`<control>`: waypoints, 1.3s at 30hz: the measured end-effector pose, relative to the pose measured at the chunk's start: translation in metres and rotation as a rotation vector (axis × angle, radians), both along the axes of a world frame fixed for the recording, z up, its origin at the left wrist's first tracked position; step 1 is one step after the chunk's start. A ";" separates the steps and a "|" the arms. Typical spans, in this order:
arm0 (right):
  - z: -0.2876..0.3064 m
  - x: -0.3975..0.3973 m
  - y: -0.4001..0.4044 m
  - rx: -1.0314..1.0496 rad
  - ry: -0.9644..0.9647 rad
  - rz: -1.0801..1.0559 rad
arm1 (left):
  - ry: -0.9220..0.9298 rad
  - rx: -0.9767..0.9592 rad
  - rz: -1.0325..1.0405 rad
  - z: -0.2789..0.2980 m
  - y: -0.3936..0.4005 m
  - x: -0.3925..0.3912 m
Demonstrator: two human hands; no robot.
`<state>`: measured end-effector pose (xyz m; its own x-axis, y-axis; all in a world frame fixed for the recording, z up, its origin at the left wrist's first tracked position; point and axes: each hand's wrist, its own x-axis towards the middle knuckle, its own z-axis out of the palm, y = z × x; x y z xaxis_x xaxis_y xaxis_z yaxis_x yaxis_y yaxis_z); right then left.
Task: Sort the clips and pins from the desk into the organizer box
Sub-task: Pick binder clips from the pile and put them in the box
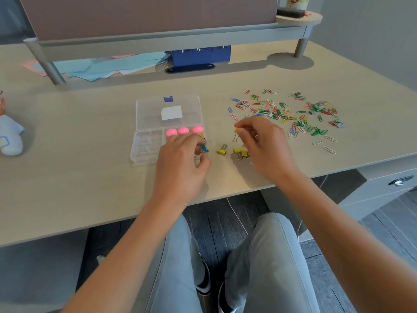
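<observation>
A clear plastic organizer box (146,143) lies open mid-desk, its lid (168,111) folded back. My left hand (182,159) rests over the box's right side, fingers curled around a blue binder clip (205,149); something yellow shows beside it. Just right of the box, my right hand (264,143) pinches a small yellow binder clip (236,132) above the desk. Yellow binder clips (222,150) (241,152) lie between my hands. A wide scatter of coloured paper clips (288,111) covers the desk to the right.
A monitor riser's leg (50,68) stands at the back left, with blue and pink papers (99,66) and a blue box (200,54) under the riser. A soft toy (10,134) lies at the left edge. The desk's front edge runs just below my wrists.
</observation>
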<state>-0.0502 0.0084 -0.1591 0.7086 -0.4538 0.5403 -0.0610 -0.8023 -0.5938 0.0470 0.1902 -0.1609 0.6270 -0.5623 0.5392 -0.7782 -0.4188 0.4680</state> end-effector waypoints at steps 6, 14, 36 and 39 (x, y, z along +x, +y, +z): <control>0.012 0.028 0.026 0.098 0.128 0.023 | 0.078 -0.016 0.058 -0.004 0.028 0.005; 0.023 0.050 0.035 0.237 0.268 -0.037 | -0.028 0.055 -0.055 -0.013 0.033 0.010; 0.019 0.065 0.050 0.222 0.284 -0.167 | -0.013 0.139 -0.149 -0.019 0.034 0.008; 0.016 0.064 0.052 0.194 0.268 -0.176 | -0.016 0.134 -0.150 -0.019 0.034 0.009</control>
